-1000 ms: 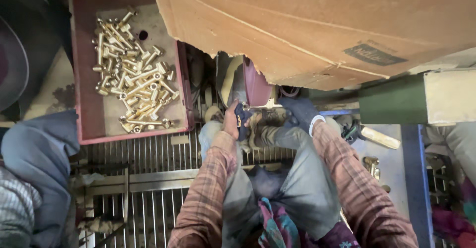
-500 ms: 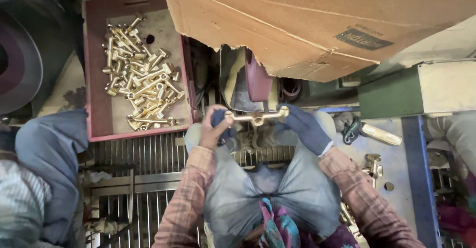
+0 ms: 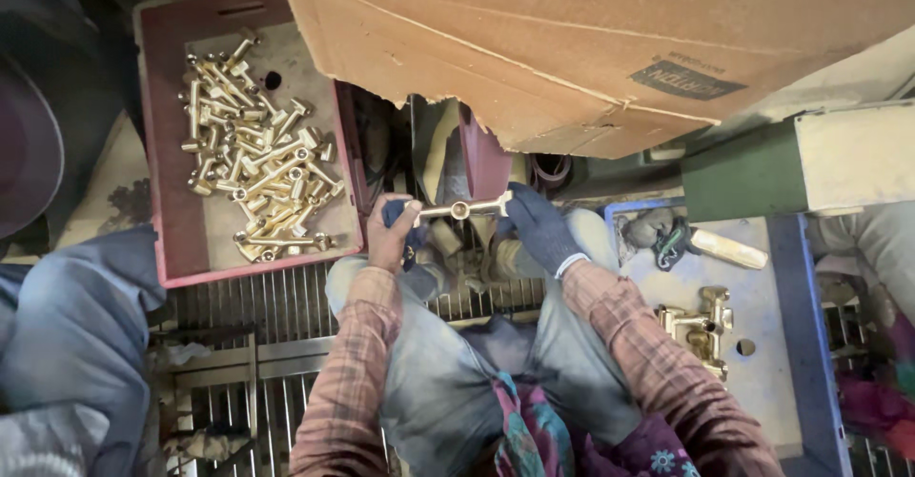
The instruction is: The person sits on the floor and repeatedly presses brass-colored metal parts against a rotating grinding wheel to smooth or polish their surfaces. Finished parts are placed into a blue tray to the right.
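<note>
**Brass fitting held level at both ends above the knees**

Nearest the camera: plaid sleeves (image 3: pixel 353 382) and grey trousers (image 3: pixel 457 382), knees spread over a metal grating (image 3: pixel 257 363).

Left hand (image 3: pixel 393 234): bare, clenched on the left end of the brass fitting (image 3: pixel 459 209); a scrap of blue cloth showing at the palm. Right hand (image 3: pixel 539 229): in a dark blue glove, grasping the right end of the same fitting. Fitting: a slim bar with a round boss at mid-length, lying roughly horizontal, spanning the gap between the two hands, just above the knees.

Left of the fitting, close by: red tray (image 3: pixel 172 201) resting on the grating, holding a loose heap of brass parts (image 3: pixel 253 177) of similar colour. Farther left of the fitting: another person's blue-clad leg (image 3: pixel 76 334).

Right of the fitting, lower: blue-edged grey bench (image 3: pixel 762 344) carrying a brass valve body (image 3: pixel 696 329), a small round washer just beside it, a crumpled glove (image 3: pixel 662 234) and a pale flat block (image 3: pixel 729 248). Beyond that, still right of the fitting: green box (image 3: pixel 739 177) with a cream-coloured end.

Directly beyond the fitting: a maroon machine part (image 3: pixel 481 158), partly hidden. Farthest out, above the fitting: large torn cardboard sheet (image 3: pixel 572 48) covering the upper field.
</note>
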